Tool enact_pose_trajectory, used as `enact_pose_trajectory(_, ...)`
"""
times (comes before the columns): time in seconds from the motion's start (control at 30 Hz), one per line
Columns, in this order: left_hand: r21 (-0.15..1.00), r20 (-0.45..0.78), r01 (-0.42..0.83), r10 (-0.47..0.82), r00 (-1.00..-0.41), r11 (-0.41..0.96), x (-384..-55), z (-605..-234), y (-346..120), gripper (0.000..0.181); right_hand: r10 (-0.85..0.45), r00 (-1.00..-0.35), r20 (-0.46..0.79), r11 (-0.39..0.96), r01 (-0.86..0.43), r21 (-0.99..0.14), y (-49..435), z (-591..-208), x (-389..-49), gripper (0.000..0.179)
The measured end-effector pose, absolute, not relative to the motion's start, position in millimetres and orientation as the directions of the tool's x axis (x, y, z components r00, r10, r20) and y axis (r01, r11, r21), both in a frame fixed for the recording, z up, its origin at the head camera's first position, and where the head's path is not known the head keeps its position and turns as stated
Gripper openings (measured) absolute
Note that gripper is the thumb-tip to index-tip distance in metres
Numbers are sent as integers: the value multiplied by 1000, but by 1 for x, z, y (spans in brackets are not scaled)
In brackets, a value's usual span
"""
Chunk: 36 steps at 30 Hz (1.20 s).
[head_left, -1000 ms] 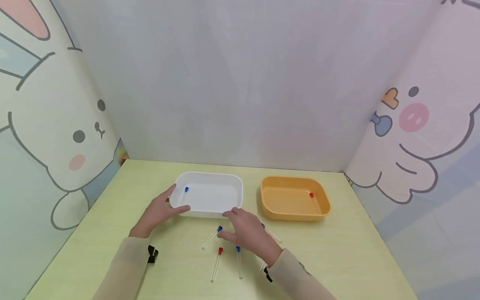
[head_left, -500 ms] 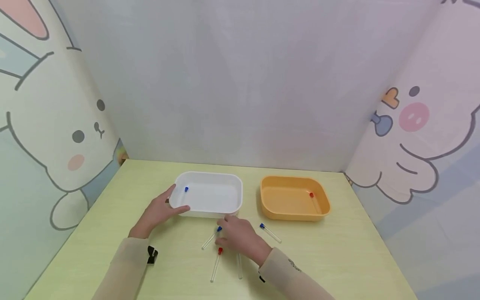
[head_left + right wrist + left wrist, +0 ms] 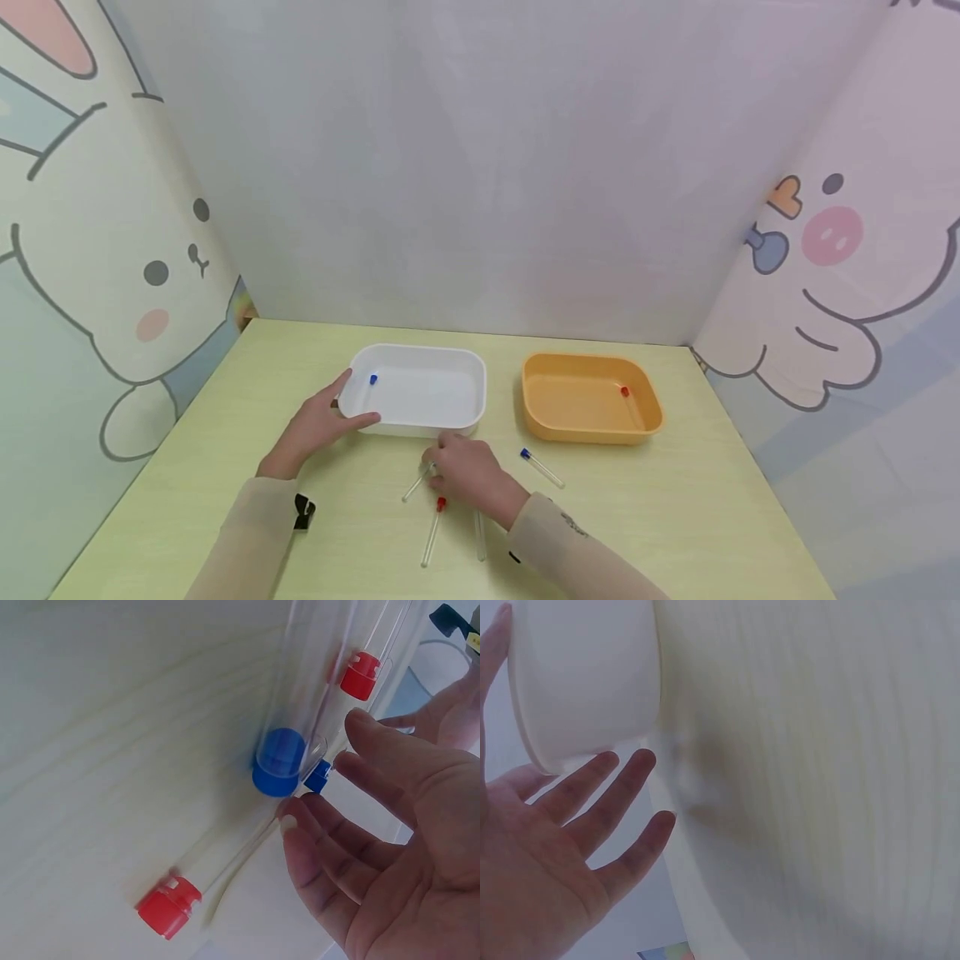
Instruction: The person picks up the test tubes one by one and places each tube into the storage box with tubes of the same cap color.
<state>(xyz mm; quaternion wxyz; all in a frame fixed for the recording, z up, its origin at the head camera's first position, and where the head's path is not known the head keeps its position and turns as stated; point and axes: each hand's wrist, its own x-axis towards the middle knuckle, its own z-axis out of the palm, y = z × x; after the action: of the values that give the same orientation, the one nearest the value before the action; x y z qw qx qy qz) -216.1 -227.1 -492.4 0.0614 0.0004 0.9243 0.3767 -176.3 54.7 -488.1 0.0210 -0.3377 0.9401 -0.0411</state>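
Observation:
My left hand (image 3: 315,427) is at the left end of the white tray (image 3: 427,421), thumb along the front rim. In the left wrist view its fingers (image 3: 604,810) are spread and nearly straight beside the tray's end. My right hand (image 3: 472,475) reaches over a blue-capped test tube (image 3: 415,486) in front of the tray; the fingers hide its cap in the head view. The right wrist view shows that small blue cap (image 3: 317,777) right at the fingertips, with the thumb apart from it. A red-capped tube (image 3: 432,533) and another tube (image 3: 481,537) lie nearer me.
An orange tray (image 3: 585,435) on the right holds a red-capped tube (image 3: 626,392). Inside the white tray is a blue-capped tube (image 3: 372,380). Another blue-capped tube (image 3: 542,467) lies before the orange tray. Another red cap (image 3: 169,907) shows in the right wrist view.
My right hand has moved left and slightly toward me, from the white tray's front right corner onto the blue-capped test tube's cap end. The left hand stays at the tray.

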Motion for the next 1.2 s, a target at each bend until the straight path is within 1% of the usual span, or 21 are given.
enact_pose_trajectory(0.4, 698, -121, -53, 45, -992, 714, -214, -491, -225, 121, -690, -723, 41, 724, -688, 40, 48, -496, -176, 9)
enact_pose_trajectory(0.5, 700, -128, -57, 46, -991, 712, -213, -491, -225, 121, -693, -719, 43, 721, -692, 33, 48, -493, -176, 10)
enact_pose_trajectory(0.73, 698, -119, -52, 44, -992, 714, -212, -491, -226, 119, -709, -703, 63, 701, -711, -45, 50, -479, -174, 14)
enact_pose_trajectory(0.97, 696, -112, -44, 49, -992, 716, -212, -489, -227, 119, -728, -680, 88, 682, -731, -10, 50, -463, -172, 11)
enact_pose_trajectory(1.2, 700, -117, -48, 49, -992, 712, -213, -488, -227, 122, -729, -676, 110, 678, -735, -25, 53, -454, -172, 12)
